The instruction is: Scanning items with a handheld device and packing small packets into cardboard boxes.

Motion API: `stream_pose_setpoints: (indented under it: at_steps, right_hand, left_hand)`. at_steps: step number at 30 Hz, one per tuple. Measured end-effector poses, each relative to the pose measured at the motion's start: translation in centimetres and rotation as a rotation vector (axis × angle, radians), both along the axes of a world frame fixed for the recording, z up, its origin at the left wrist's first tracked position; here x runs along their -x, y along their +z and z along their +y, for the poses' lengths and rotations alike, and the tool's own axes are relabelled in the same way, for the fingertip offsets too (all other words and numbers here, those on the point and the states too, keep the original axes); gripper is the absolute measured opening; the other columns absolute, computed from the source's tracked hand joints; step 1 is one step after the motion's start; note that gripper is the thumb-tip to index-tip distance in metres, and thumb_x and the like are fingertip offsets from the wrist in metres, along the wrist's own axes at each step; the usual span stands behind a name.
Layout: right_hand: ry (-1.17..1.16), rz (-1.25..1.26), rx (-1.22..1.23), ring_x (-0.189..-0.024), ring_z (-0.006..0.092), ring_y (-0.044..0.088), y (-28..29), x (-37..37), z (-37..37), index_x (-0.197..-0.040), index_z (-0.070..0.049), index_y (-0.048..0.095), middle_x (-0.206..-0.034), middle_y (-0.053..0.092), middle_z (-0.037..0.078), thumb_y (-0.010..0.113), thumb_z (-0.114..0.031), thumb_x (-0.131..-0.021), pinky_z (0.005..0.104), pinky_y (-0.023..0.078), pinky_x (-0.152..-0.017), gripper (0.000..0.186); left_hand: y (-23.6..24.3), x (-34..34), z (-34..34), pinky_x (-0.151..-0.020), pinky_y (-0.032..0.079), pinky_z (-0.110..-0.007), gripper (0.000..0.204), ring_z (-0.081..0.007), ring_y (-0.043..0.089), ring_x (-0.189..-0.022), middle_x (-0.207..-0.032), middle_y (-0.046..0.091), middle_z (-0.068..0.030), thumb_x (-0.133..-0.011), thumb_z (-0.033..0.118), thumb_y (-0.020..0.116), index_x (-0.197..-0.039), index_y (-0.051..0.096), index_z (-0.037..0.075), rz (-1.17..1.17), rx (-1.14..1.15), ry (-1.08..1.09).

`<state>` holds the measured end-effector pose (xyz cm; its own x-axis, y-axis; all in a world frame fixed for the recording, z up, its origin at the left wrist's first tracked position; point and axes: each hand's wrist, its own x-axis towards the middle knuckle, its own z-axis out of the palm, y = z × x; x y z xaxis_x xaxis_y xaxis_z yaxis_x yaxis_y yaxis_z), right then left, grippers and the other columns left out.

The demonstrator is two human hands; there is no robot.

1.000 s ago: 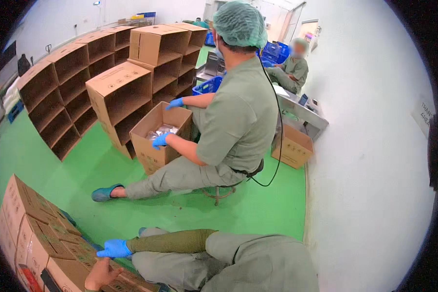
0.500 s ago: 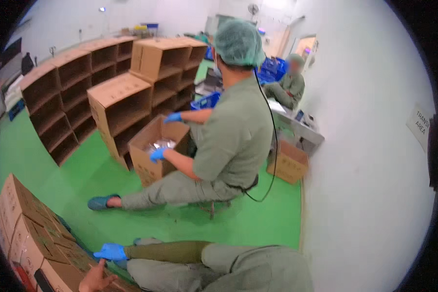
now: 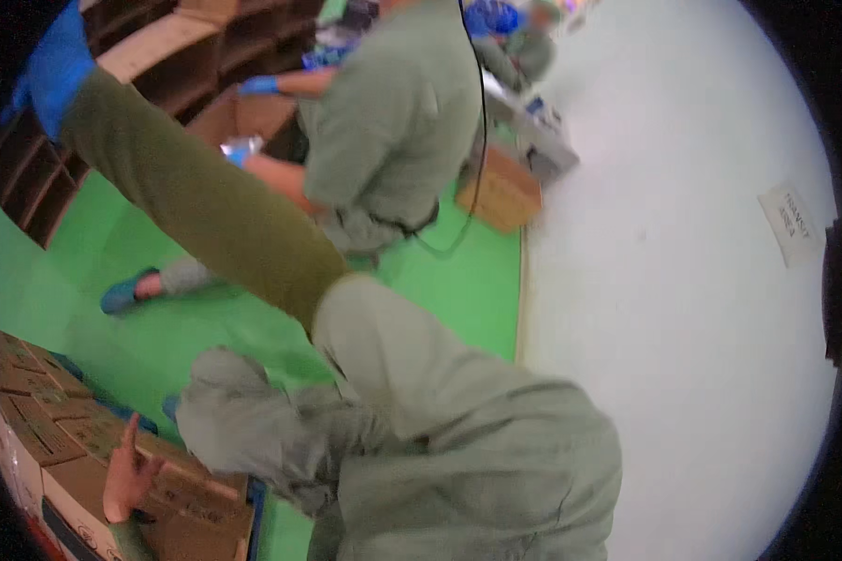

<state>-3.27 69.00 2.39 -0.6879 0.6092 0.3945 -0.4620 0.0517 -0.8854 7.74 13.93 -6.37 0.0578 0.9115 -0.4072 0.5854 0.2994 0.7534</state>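
The left hand (image 3: pixel 133 479) is unclenched over brown cartons (image 3: pixel 201 505); whether the blue-gloved right hand (image 3: pixel 58 70) grasps something, one cannot tell.

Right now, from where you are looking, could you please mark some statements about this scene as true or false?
1. The person's right hand wears a blue glove. True.
2. The left hand is near the stacked cardboard cartons. True.
3. The left hand is gloved as well. False: it is bare.
4. The floor is red. False: the floor is green.
5. A paper sign is on the white wall at the right of the picture. True.
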Motion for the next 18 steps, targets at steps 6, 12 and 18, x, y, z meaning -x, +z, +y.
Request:
stream_pose_setpoints:
  at_steps: [6, 12, 18]
  right_hand:
    - [0.669, -0.023, -0.05, -0.051, 0.0168, 0.056, -1.2, -5.8, -34.0, -0.122, -0.005, 0.05, -0.07, 0.062, 0.01, 0.052, -0.026, -0.093, 0.0318, 0.048, -0.045, 0.035]
    - [0.514, -0.694, -0.772, -0.065, 0.0377, 0.056, -15.0, -12.1, -47.4, -0.073, -0.003, 0.064, -0.072, 0.06, 0.023, 0.043, -0.05, -0.089, 0.047, 0.045, -0.067, 0.054]
    - [0.427, -0.511, -0.637, -0.055, 0.0329, 0.047, -19.7, -14.2, -47.7, -0.091, -0.006, 0.061, -0.062, 0.051, 0.022, 0.037, -0.04, -0.097, 0.0445, 0.041, -0.061, 0.042]
  left_hand:
    - [1.6, 4.3, -9.0, -0.052, 0.045, -0.038, 0.088, -0.0242, 0.058, -0.049, -0.055, 0.057, -0.0153, -0.077, 0.015, 0.071, -0.144, 0.016, -0.002, 0.425, -0.091, 0.024]
    - [4.2, 2.8, -8.3, -0.059, 0.048, -0.04, 0.084, -0.0297, 0.063, -0.063, -0.066, 0.061, -0.0215, -0.08, 0.028, 0.072, -0.14, 0.023, -0.004, 0.416, 0.041, 0.245]
    - [0.5, 3.1, -7.8, -0.077, 0.048, -0.045, 0.071, -0.0392, 0.061, -0.089, -0.098, 0.061, -0.027, -0.082, 0.049, 0.064, -0.127, 0.039, -0.001, 0.323, 0.054, 0.081]
